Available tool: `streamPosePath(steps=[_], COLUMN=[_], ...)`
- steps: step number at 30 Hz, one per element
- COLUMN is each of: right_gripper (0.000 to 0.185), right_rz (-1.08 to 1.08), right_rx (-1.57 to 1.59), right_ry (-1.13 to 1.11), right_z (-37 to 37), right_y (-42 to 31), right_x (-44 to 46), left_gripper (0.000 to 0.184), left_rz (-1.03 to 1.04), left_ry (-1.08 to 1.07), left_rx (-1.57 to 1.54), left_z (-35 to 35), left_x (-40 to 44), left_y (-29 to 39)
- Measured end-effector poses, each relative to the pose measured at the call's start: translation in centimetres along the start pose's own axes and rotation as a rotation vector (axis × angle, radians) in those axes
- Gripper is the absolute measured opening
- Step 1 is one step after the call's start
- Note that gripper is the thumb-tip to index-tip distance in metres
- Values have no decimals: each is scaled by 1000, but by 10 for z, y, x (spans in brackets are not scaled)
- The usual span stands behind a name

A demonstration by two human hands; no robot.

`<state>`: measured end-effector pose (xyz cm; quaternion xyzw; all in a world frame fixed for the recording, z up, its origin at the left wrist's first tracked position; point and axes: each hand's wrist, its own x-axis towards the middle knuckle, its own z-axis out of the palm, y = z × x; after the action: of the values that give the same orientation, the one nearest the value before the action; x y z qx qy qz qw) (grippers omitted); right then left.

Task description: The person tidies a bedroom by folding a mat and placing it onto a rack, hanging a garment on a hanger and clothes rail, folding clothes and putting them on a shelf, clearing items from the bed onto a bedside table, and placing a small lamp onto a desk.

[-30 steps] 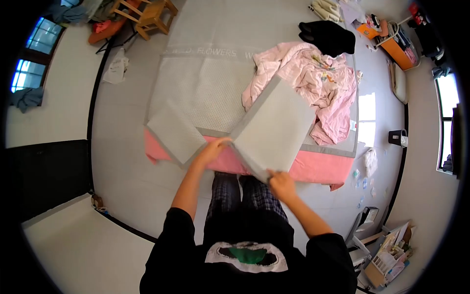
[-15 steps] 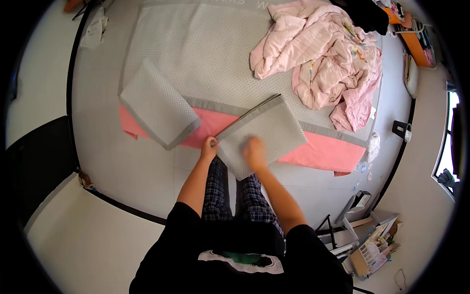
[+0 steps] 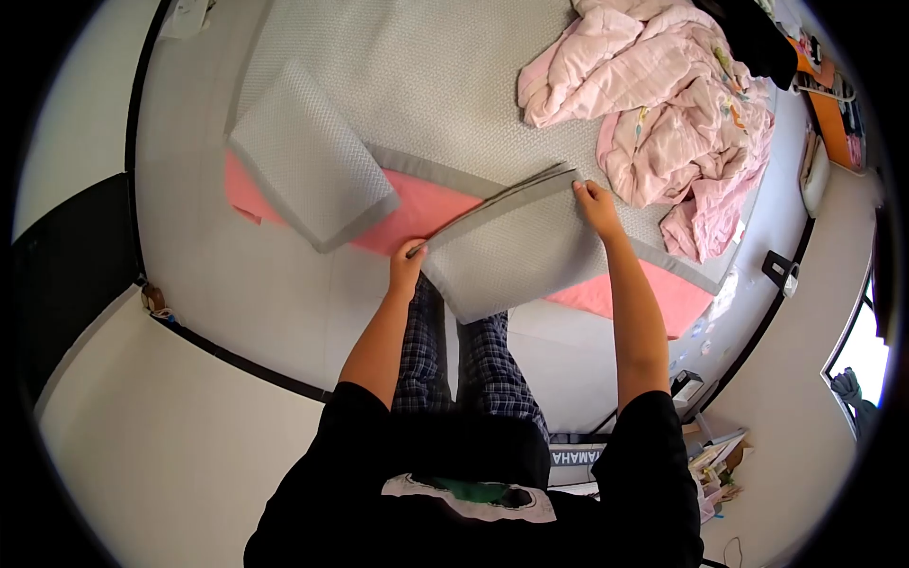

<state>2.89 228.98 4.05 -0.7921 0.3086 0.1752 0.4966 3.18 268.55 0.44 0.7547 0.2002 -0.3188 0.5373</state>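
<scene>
A grey textured folded mat piece (image 3: pixel 516 246) with a darker border hangs in front of my legs, over the bed's near edge. My left hand (image 3: pixel 407 260) pinches its left corner. At its upper right corner, my right hand (image 3: pixel 595 204) grips the border between thumb and fingers. To the left, a second grey piece (image 3: pixel 312 156) lies tilted over the pink cloth (image 3: pixel 417 204) at the bed's edge. Beneath both spreads a large grey mat (image 3: pixel 426 85).
A crumpled pink quilt (image 3: pixel 682 114) lies on the bed at the upper right, beside a black item (image 3: pixel 753 38). A dark bin (image 3: pixel 780 270) stands by the right wall. Shelving with small items (image 3: pixel 720 469) is at the lower right.
My right hand has moved from the middle of the folded piece up to its upper right corner and closed there. My left hand has kept its corner. The view has shifted nearer the bed's edge.
</scene>
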Motion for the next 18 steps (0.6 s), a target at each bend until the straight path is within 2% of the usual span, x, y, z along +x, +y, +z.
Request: streamPosePath(steps=[2,5,6,7,8,10,11,13,15,17,18], right_gripper=[37,38,37,36,36,38,38,47,51,56,52], right_rz=[63,28,-4,-37,-36,-110,-108,71,58,37,59], right_rx=[22,-50,-206,-363,-362,-495,-494,-436,-342,-250,-152], right_ry=[1,12,52,91,88,340,341,359,278,201,48], right_z=[3,8,11,15,19,27,28,32,30,16,8], right_y=[11,18,16,14,13,9,7,14,42,53,53], right_x=[9,22,26,28,28,28,28,31,35,35,27], left_gripper=[24,22,22,21,20,19,18,19,21,26,26], left_rz=[-123,-102,-107,-72,-37,6,51,106,159,18,25], left_ry=[-71,-97,-95,-124,-155,-148,-142,-89,-33,-428,-425], left_rx=[-163,-115,-113,-3,108,207,306,360,412,736,732], left_z=[-3,-5,-6,-7,-7,-7,-5,-1,-1,-4,-3], left_x=[3,6,9,13,16,23,26,29,31,34,33], left_y=[1,3,0,-3,-5,-9,-11,-12,-7,14,18])
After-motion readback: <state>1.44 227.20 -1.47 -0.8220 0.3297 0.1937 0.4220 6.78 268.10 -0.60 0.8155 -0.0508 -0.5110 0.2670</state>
